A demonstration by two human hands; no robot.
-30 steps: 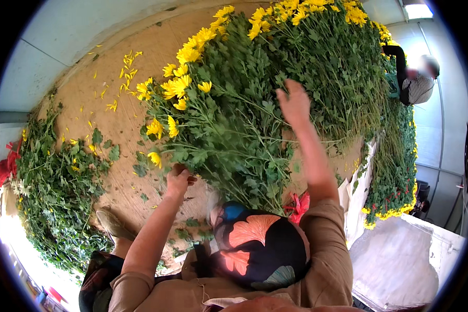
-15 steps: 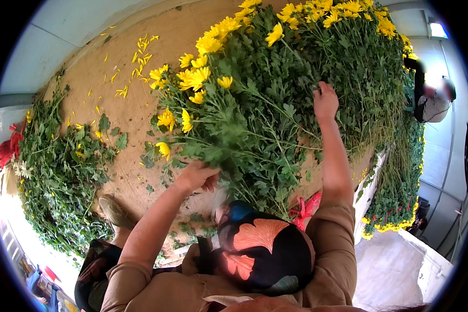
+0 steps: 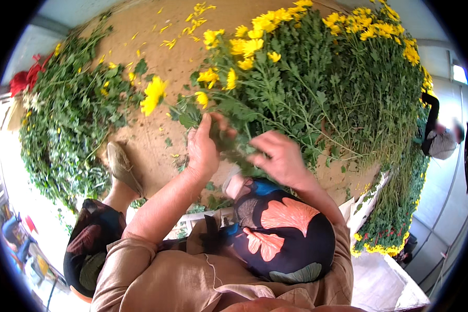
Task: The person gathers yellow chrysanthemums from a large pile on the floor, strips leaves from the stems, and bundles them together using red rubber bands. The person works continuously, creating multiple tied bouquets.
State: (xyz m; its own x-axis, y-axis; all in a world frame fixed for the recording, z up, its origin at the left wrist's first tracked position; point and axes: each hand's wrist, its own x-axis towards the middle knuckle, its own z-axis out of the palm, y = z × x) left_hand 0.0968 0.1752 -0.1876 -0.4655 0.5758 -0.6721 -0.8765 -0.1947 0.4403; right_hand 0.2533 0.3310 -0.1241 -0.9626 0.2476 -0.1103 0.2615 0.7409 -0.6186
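Note:
My left hand (image 3: 205, 148) is closed round the stem of a yellow chrysanthemum (image 3: 154, 95). Its bloom points to the left, past my thumb, and leaves show at my fingers. Just to the right, my right hand (image 3: 280, 158) is bent in toward the leafy stem. Its fingertips are smeared by motion, so whether they grip anything is unclear. Beyond both hands lies a broad heap of cut chrysanthemums (image 3: 296, 78), leafy green stems with yellow heads mostly along the far and left edges.
Brown board (image 3: 156, 57) with loose petals (image 3: 167, 43) lies under the heap. On the left is a pile of leafy cuttings (image 3: 73, 125) with red ribbon (image 3: 28, 78) behind it. My shoe (image 3: 120, 164) stands by that pile. At far right a person (image 3: 442, 138) wears stripes.
My right hand has come back from the heap toward my left hand. The left hand has risen and now holds a chrysanthemum. The whole view has shifted.

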